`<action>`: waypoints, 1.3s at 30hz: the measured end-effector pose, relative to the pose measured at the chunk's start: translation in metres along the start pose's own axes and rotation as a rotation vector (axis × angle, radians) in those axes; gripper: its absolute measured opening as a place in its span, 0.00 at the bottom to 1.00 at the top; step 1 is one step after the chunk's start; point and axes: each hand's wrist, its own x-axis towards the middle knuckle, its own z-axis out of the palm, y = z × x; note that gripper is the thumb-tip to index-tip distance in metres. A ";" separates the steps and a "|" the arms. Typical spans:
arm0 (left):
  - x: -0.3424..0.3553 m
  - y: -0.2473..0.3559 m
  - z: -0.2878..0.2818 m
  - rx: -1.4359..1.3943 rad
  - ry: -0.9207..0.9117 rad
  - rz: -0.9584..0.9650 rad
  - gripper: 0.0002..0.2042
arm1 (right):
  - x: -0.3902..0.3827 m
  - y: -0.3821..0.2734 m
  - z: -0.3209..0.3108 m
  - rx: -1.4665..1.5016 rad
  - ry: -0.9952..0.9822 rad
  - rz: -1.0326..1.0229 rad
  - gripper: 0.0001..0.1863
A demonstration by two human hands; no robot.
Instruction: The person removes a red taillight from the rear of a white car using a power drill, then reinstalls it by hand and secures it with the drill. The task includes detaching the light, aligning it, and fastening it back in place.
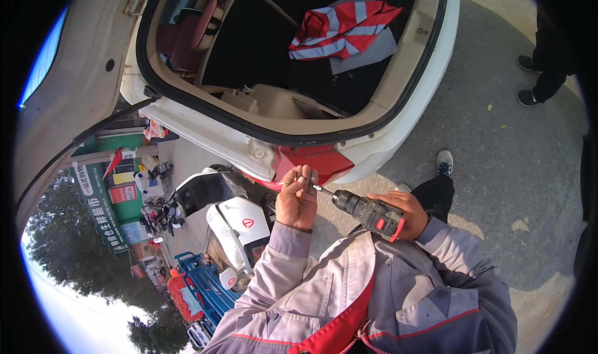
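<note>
My right hand [409,214] is wrapped round the grip of a black cordless drill [367,212] with red parts. The drill lies roughly level, its chuck and long metal bit [323,191] facing left. At the bit's tip my left hand [298,199] has its fingers curled and pinched together; whether they grip the tip itself or a small fastener on it is too small to tell. Just beyond both hands is the red tail light [311,161] of a white car [405,126], apart from the drill.
The car's tailgate [81,73] stands raised at the left. A red and silver reflective vest [342,30] lies in the boot. A white scooter [240,223] and a blue cart [208,285] stand at the left. Another person's legs [548,61] are at the far right.
</note>
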 end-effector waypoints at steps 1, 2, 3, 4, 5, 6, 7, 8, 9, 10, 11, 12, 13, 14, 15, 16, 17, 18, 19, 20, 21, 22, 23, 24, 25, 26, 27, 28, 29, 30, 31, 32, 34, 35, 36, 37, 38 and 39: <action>0.000 -0.001 -0.001 -0.001 -0.059 -0.007 0.14 | -0.001 0.000 0.000 0.007 0.013 -0.004 0.40; 0.000 -0.002 -0.001 -0.004 -0.055 -0.002 0.13 | -0.002 0.000 0.001 0.016 0.025 -0.006 0.40; 0.000 -0.003 -0.002 -0.009 -0.050 0.005 0.13 | -0.004 0.000 0.001 0.033 0.024 0.011 0.40; 0.000 -0.003 -0.002 -0.001 -0.051 0.000 0.13 | -0.005 0.000 0.002 0.015 0.034 -0.026 0.39; 0.000 -0.004 -0.003 0.004 -0.051 -0.001 0.13 | -0.006 0.000 0.003 0.005 0.029 -0.044 0.39; 0.000 -0.004 -0.003 0.010 -0.061 0.008 0.13 | -0.006 0.001 0.005 0.000 0.021 -0.056 0.39; 0.000 -0.004 -0.003 0.004 -0.038 -0.007 0.14 | -0.008 0.001 0.006 0.002 0.028 -0.056 0.38; 0.000 -0.005 -0.004 -0.002 -0.026 -0.012 0.14 | -0.009 0.001 0.008 0.007 0.031 -0.049 0.38; 0.000 -0.005 -0.005 -0.013 -0.017 -0.014 0.14 | -0.011 0.001 0.010 0.014 0.033 -0.043 0.37; 0.001 -0.006 -0.005 -0.007 -0.025 -0.015 0.14 | -0.013 0.001 0.012 0.024 0.033 -0.024 0.37; 0.001 -0.007 -0.006 -0.007 -0.036 -0.011 0.14 | -0.016 0.002 0.014 0.034 0.031 -0.006 0.36; 0.001 -0.007 -0.008 -0.007 -0.034 -0.002 0.14 | -0.018 0.003 0.015 0.051 0.018 0.027 0.36; 0.001 -0.009 -0.009 -0.012 -0.055 0.000 0.14 | -0.021 0.005 0.017 0.062 0.019 0.037 0.35; 0.001 -0.010 -0.010 -0.016 -0.064 0.009 0.14 | -0.023 0.006 0.019 0.078 0.011 0.062 0.34; 0.001 -0.012 -0.011 -0.027 -0.075 0.020 0.15 | -0.026 0.008 0.020 0.046 -0.007 0.089 0.33; 0.003 -0.014 -0.012 -0.019 -0.089 0.029 0.15 | -0.028 0.009 0.021 0.154 -0.030 0.173 0.33; 0.005 -0.017 -0.012 -0.018 -0.104 0.042 0.15 | -0.030 0.010 0.022 0.215 -0.063 0.258 0.32; 0.007 -0.019 -0.012 -0.019 -0.127 0.057 0.16 | -0.030 0.010 0.022 0.218 -0.076 0.271 0.31; 0.009 -0.021 -0.012 -0.013 -0.135 0.057 0.16 | -0.031 0.010 0.022 0.221 -0.089 0.283 0.30; 0.012 -0.023 -0.011 -0.009 -0.150 0.058 0.16 | -0.029 0.009 0.021 0.164 -0.081 0.225 0.29; 0.014 -0.026 -0.011 0.002 -0.120 0.060 0.16 | -0.029 0.007 0.020 0.102 -0.067 0.199 0.29; 0.016 -0.029 -0.010 0.001 -0.154 0.042 0.15 | -0.027 0.005 0.018 0.180 -0.025 0.187 0.29; 0.017 -0.033 -0.010 0.007 -0.143 0.024 0.15 | -0.028 0.001 0.016 0.253 0.023 0.209 0.30; 0.018 -0.036 -0.009 0.009 -0.150 0.005 0.15 | -0.027 -0.001 0.013 0.300 0.040 0.272 0.30; 0.019 -0.038 -0.008 0.044 -0.125 -0.009 0.15 | -0.026 -0.001 0.009 0.182 0.077 0.165 0.31; 0.020 -0.041 -0.007 0.076 -0.120 -0.024 0.15 | -0.025 0.001 0.005 0.038 0.081 0.098 0.33; 0.020 -0.043 -0.005 0.112 -0.087 -0.038 0.15 | -0.026 0.003 0.002 -0.105 0.083 0.030 0.34; 0.020 -0.047 -0.003 0.151 -0.050 -0.032 0.14 | -0.028 0.005 -0.002 -0.110 0.033 0.057 0.30; 0.020 -0.051 -0.001 0.130 -0.046 -0.052 0.14 | -0.031 0.007 -0.003 -0.082 0.070 0.048 0.29; 0.021 -0.054 0.002 0.110 -0.033 -0.073 0.13 | -0.032 0.011 -0.001 -0.054 0.107 0.039 0.29; 0.022 -0.058 0.004 0.099 0.023 -0.096 0.13 | -0.035 0.014 0.000 -0.020 0.153 0.022 0.29; 0.022 -0.065 0.005 0.123 0.015 -0.079 0.12 | -0.040 0.015 0.003 0.197 0.097 0.208 0.27; 0.025 -0.073 0.006 0.106 0.034 -0.114 0.13 | -0.049 0.017 0.006 0.401 0.128 0.367 0.27; 0.026 -0.077 0.005 0.078 -0.043 -0.120 0.13 | -0.053 0.018 0.007 0.505 0.141 0.436 0.29; 0.031 -0.079 0.005 0.079 -0.036 -0.147 0.13 | -0.054 0.021 0.008 0.366 0.140 0.408 0.25; 0.035 -0.080 0.005 0.048 -0.073 -0.172 0.12 | -0.056 0.022 0.008 0.391 0.153 0.409 0.24; 0.039 -0.081 0.005 0.017 -0.130 -0.195 0.12 | -0.057 0.023 0.009 0.407 0.166 0.409 0.24; 0.042 -0.081 0.005 0.008 -0.103 -0.219 0.11 | -0.058 0.025 0.009 0.415 0.176 0.409 0.23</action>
